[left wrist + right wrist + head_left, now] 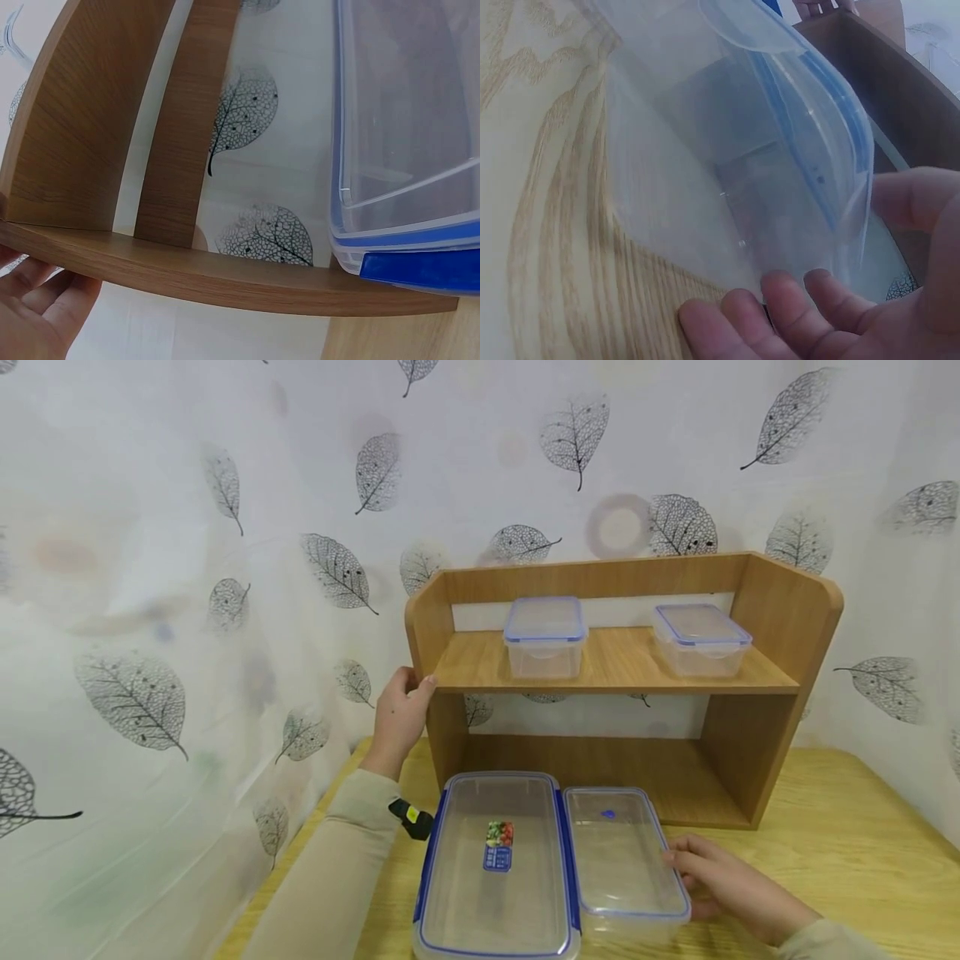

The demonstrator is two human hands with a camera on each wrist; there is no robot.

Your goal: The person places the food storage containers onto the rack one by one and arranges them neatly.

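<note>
My left hand (401,717) grips the left side panel of a wooden desktop shelf (615,683), with the thumb on the panel's front edge at middle-board height. In front of the shelf stand two clear plastic food containers on the table, side by side. The larger one (480,893), on the left, has a dark blue rim, blue side clips and a label with a picture. Beside it sits a narrower container (626,868) with a thin blue seal line. My right hand (723,885) touches that one's right side, thumb at the lid's edge, fingers loosely bent along the wall.
On the shelf's middle board stand two small lidded containers, one left (545,656) and one right (701,652). A leaf-patterned sheet (300,485) hangs behind and to the left. Yellowish wood-grain tabletop (847,827) extends to the right of the shelf.
</note>
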